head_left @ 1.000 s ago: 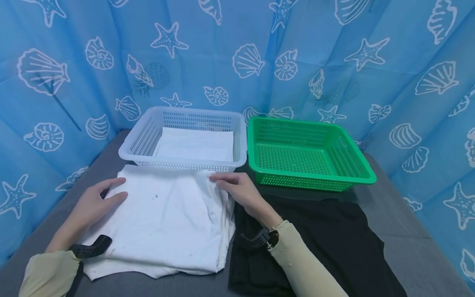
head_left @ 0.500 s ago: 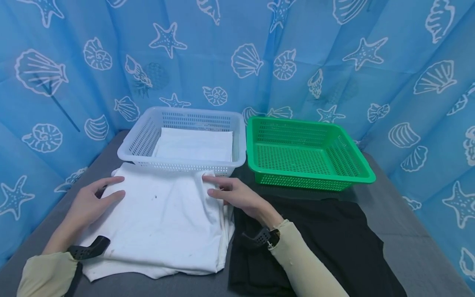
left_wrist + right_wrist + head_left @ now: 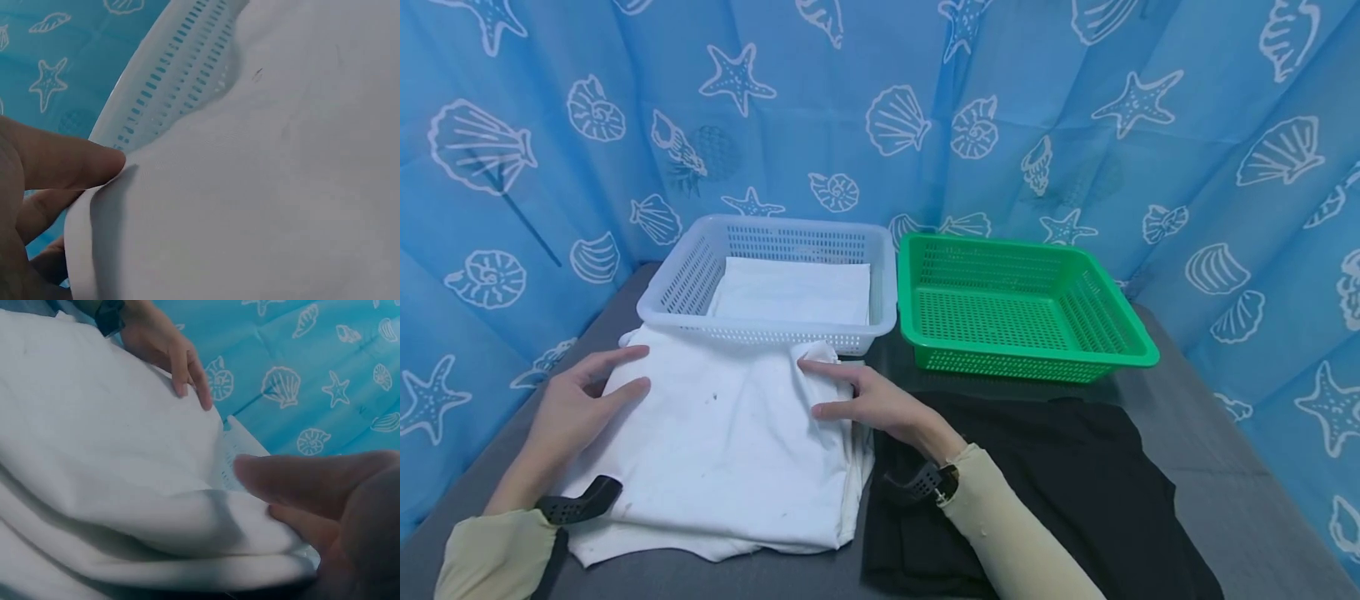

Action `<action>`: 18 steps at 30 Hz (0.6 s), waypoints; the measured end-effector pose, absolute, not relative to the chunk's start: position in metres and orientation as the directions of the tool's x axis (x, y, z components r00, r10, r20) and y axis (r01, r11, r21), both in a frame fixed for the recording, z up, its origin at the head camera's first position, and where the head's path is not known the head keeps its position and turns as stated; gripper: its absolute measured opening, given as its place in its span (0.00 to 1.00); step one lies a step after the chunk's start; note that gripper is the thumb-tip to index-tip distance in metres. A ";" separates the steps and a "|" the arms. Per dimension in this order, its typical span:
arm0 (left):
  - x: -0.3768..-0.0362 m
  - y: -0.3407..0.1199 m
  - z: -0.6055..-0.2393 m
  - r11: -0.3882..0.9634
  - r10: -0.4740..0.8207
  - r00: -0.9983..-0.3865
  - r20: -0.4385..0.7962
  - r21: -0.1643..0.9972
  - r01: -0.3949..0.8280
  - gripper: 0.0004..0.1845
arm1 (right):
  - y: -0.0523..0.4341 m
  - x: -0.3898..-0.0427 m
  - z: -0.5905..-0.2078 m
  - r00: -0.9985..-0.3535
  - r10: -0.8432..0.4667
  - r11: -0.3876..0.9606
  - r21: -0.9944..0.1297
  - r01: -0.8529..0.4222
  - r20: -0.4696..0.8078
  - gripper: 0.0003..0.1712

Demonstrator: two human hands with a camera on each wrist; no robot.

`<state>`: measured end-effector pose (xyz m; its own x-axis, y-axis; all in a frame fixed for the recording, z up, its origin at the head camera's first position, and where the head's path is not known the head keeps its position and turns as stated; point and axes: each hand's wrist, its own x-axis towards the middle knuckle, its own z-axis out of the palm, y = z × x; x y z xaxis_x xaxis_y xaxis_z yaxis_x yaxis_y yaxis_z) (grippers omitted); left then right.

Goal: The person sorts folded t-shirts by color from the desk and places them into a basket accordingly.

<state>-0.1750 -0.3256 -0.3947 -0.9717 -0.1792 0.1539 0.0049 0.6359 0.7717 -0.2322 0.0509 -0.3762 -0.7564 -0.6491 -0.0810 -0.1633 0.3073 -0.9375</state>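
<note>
A white garment [image 3: 722,442] lies flat on the grey table [image 3: 1232,500], just in front of a white basket [image 3: 681,287]. My left hand [image 3: 625,371] is at its upper left edge. In the left wrist view the thumb [image 3: 75,165] lies on the cloth [image 3: 281,187] with the fingers behind the edge, pinching it. My right hand [image 3: 816,387] grips the garment's upper right corner. The right wrist view shows bunched cloth [image 3: 125,487] between that thumb [image 3: 312,481] and the fingers.
The white basket holds a folded white cloth [image 3: 793,292]. An empty green basket [image 3: 1120,321] stands to its right. A black garment [image 3: 1060,483] is spread under my right forearm. A blue curtain [image 3: 880,100] with shell prints closes in the back and sides.
My right hand has slid left, drawing the white garment's upper right corner inward and bunching it. My left hand has shifted slightly up along the left edge.
</note>
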 end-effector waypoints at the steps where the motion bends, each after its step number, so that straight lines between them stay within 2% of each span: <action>1: -0.175 -0.326 -0.395 0.639 -0.174 -0.975 0.138 0.769 -0.005 0.35 | 0.051 -0.232 -0.376 -0.743 -0.665 0.313 -0.930 -0.192 -0.070 0.38; 7: -0.177 -0.327 -0.397 0.671 -0.143 -0.987 0.072 0.740 -0.044 0.39 | 0.051 -0.233 -0.376 -0.651 -0.756 0.232 -0.904 -0.359 0.064 0.42; 11: -0.178 -0.328 -0.398 0.670 -0.130 -0.988 0.082 0.742 -0.027 0.40 | 0.050 -0.233 -0.376 -0.603 -0.790 0.172 -0.904 -0.390 0.110 0.39; 14: -0.178 -0.330 -0.396 0.661 -0.117 -0.990 0.077 0.751 -0.019 0.40 | 0.049 -0.233 -0.377 -0.624 -0.779 0.194 -0.918 -0.346 0.070 0.30; 18: -0.178 -0.331 -0.392 0.644 -0.102 -0.993 0.050 0.765 -0.027 0.41 | 0.048 -0.232 -0.380 -0.695 -0.719 0.290 -0.912 -0.289 -0.009 0.22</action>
